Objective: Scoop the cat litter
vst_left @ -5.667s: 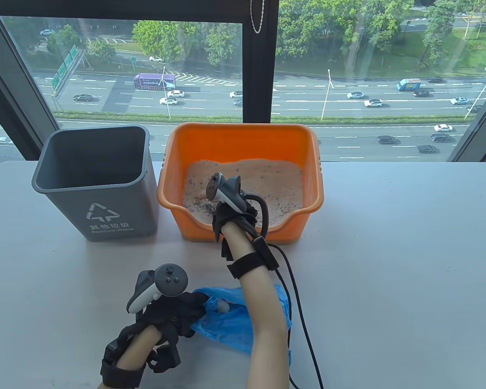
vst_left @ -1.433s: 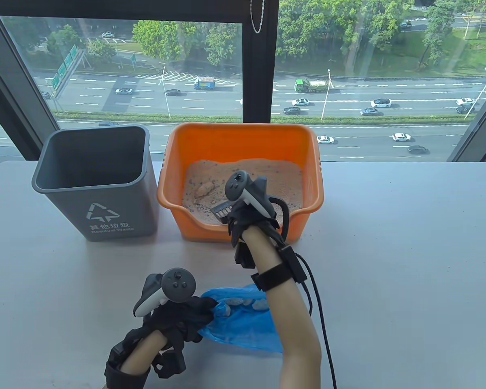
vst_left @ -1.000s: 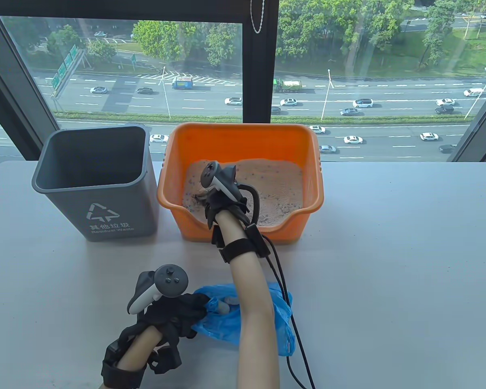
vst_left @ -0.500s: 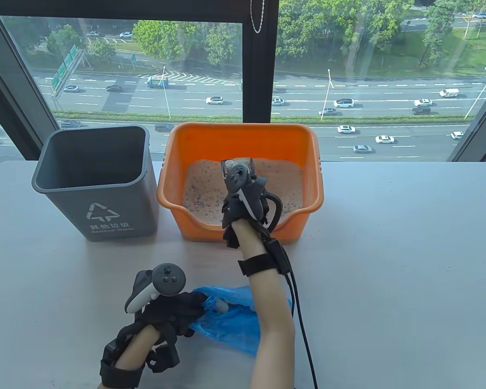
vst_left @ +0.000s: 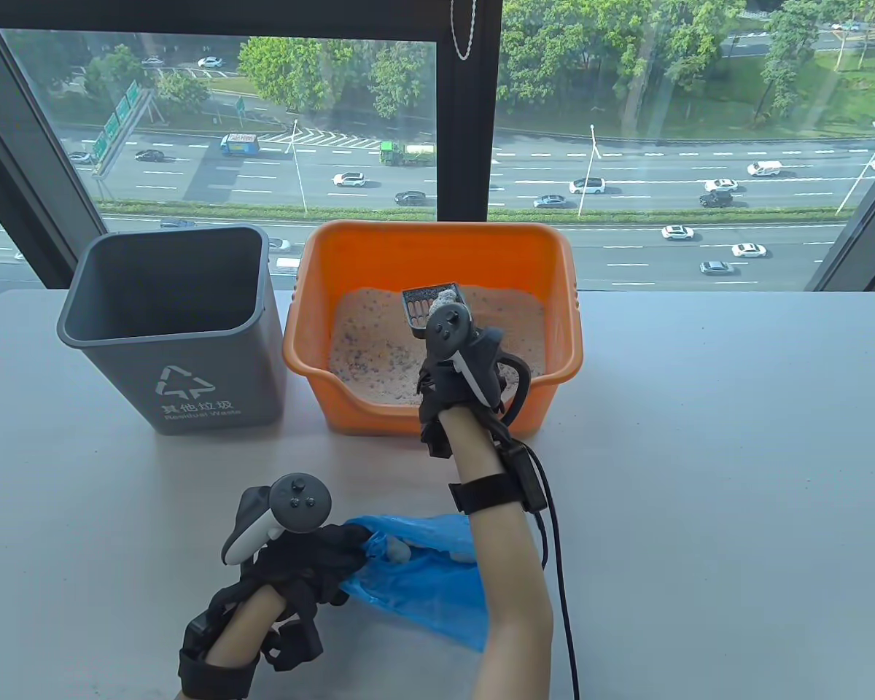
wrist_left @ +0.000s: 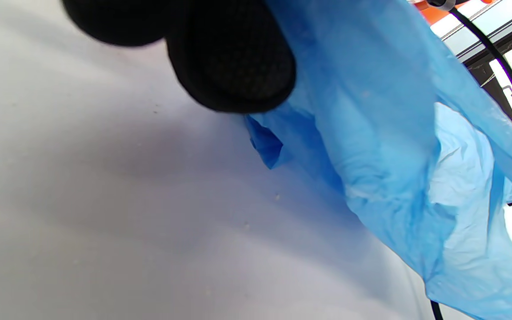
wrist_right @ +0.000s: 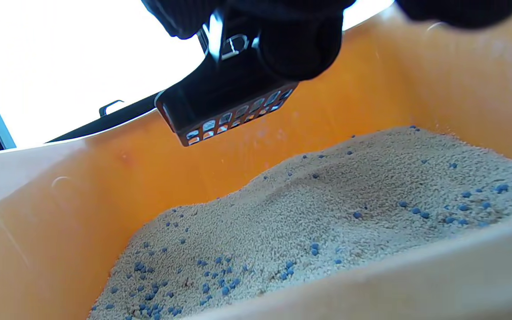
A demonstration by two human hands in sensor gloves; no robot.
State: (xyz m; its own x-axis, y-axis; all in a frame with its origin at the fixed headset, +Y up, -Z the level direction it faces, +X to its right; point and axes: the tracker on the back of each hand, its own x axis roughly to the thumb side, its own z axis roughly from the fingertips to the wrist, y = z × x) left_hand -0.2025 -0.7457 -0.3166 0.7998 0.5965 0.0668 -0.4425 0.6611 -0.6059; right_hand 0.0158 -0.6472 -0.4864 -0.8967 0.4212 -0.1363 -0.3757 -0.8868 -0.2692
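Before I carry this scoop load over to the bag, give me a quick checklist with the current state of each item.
1. Scoop gripped by right hand: ok, the fingers wrap its handle.
2. Scoop lifted clear of the litter: ok, a gap shows in the right wrist view.
3. Clump in the scoop: ok, a pale lump sits in it.
4. Loose litter finished sifting: cannot tell.
5. Blue bag held by left hand: ok, it grips the bag's edge.
6. Bag mouth open wide enough: cannot tell, the right forearm hides part of it.
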